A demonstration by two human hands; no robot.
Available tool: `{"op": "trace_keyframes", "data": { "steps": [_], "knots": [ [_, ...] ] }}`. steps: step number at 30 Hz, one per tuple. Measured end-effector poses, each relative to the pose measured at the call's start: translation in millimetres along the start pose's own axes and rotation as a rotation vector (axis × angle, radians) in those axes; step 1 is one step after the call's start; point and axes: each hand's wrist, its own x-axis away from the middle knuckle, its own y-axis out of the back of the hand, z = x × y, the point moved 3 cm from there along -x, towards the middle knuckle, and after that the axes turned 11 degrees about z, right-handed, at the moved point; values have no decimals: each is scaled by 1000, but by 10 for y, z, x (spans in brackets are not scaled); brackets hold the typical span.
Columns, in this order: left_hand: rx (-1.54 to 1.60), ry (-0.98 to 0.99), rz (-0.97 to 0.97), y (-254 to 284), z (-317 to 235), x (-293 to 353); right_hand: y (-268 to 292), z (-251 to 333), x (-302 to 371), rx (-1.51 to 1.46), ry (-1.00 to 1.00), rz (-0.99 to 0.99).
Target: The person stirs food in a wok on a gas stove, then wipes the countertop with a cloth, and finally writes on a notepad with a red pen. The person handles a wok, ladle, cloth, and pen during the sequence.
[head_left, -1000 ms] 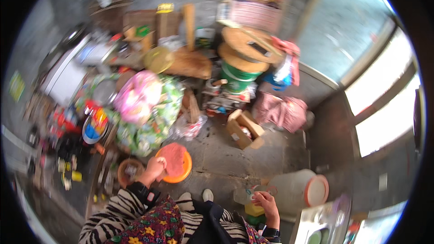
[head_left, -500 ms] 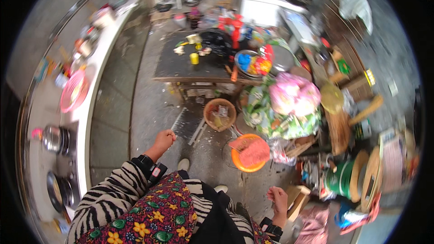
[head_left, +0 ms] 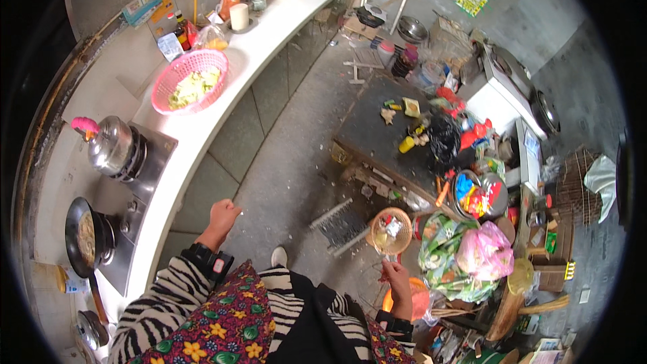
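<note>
My left hand (head_left: pixel 224 222) hangs in the air near the white counter's edge, fingers curled into a loose fist with nothing visible in them. My right hand (head_left: pixel 397 282) is held over the floor with its fingers curled in; I see nothing in it. It overlaps the view of an orange basin (head_left: pixel 419 296) with reddish contents. Just beyond it stands a round woven basket (head_left: pixel 391 230) with scraps inside. On the counter to my left are a pink plastic basket (head_left: pixel 162 85) of chopped pale-green vegetable, a steel kettle (head_left: pixel 111 145) and a black wok (head_left: pixel 75 229) with food in it.
A low dark table (head_left: pixel 384 125) holds a black plastic bag (head_left: pixel 445 138) and a yellow cylinder (head_left: pixel 406 144). Leafy greens (head_left: pixel 445 256) and a pink bag (head_left: pixel 485 251) lie to the right. A black grate-like piece (head_left: pixel 347 227) is on the floor.
My view has swung left toward the counter, so the table and basin sit further right. Both hands stay curled; my right hand is raised further forward.
</note>
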Motion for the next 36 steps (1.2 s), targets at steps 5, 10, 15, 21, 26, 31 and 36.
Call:
{"op": "trace_keyframes", "data": {
  "steps": [5, 10, 15, 21, 26, 31, 36],
  "knots": [
    [188, 178, 4, 439, 173, -370, -442, 846, -712, 171, -4, 41],
    [404, 388, 85, 429, 307, -709, -694, 1394, -1376, 291, -62, -5],
    [495, 478, 49, 639, 107, -1568, -991, 1857, -2249, 240, -17, 129],
    [395, 432, 116, 401, -457, -3125, -943, 2593, -3426, 156, -42, 90],
    [232, 88, 120, 243, -1123, -4586, -673, 3430, -4118, 136, -73, 17],
    [254, 218, 187, 44, -1482, -5521, -515, 3864, -4772, 109, -98, -21],
    [289, 278, 267, -134, -1812, -6675, -363, 4128, -5346, 32, -152, -82]
  ]
}}
